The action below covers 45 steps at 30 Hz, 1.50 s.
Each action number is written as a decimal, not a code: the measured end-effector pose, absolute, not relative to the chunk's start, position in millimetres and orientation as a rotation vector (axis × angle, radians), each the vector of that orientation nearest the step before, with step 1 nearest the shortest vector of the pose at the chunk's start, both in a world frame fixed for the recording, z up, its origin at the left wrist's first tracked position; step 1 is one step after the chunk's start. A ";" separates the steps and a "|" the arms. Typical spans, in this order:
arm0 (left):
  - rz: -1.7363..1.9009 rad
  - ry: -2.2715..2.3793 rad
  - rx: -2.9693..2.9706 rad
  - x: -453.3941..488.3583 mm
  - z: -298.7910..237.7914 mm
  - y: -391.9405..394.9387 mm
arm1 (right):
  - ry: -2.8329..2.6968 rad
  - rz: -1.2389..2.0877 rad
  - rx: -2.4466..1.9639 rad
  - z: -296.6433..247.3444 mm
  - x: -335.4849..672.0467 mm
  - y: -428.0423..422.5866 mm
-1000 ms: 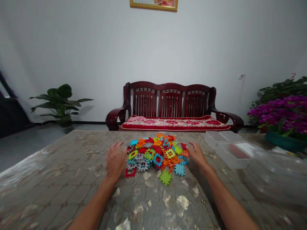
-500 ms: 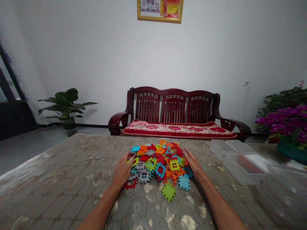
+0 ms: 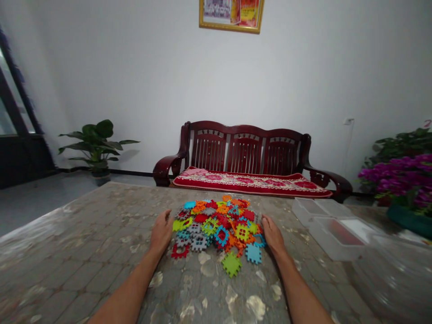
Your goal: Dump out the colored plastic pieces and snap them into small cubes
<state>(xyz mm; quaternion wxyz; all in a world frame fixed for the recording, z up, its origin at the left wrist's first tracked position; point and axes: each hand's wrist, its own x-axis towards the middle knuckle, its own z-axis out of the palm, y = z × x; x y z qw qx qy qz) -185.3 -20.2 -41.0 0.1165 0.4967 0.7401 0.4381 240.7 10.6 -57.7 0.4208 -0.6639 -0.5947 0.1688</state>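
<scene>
"Pieces (image 3: 221, 219) first: where do they lie, measured from the grip?"

"Heaped between the left hand (image 3: 162, 231) and the right hand (image 3: 272, 234), on the table (image 3: 84, 252). They are toothed, in red, orange, blue, grey and green, many overlapping. One green square (image 3: 231, 264) sits at the near edge, and a light blue square (image 3: 253, 254) lies just inward of the right wrist."

"And the grip itself?"

"Both hands are loose, just beside the heap. The left one's fingers are slightly bent; the right one's reach forward. Whether the right fingertips touch the pieces, I cannot tell."

"Farther out?"

"Right of the right hand, clear plastic boxes (image 3: 332, 240), then purple flowers (image 3: 401, 177). Ahead of both hands, beyond the table, a dark wooden bench (image 3: 245, 148) with a red patterned cover (image 3: 249, 181). Well left of the left hand, a potted plant (image 3: 97, 144)."
</scene>
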 end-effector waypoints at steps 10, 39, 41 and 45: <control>1.243 2.196 1.528 -181.8 -38.3 -19.5 | -1.756 0.360 -1.791 -51.9 228.6 10.8; 1.091 2.151 1.688 -186.1 -41.6 -21.1 | -1.595 0.426 -1.641 -68.1 236.5 12.2; 1.072 2.149 1.709 -186.9 -43.8 -20.3 | -1.602 0.428 -1.632 -69.5 237.0 12.1; 1.051 2.125 1.751 -189.2 -47.1 -19.2 | -1.652 0.381 -1.668 -69.1 234.8 10.0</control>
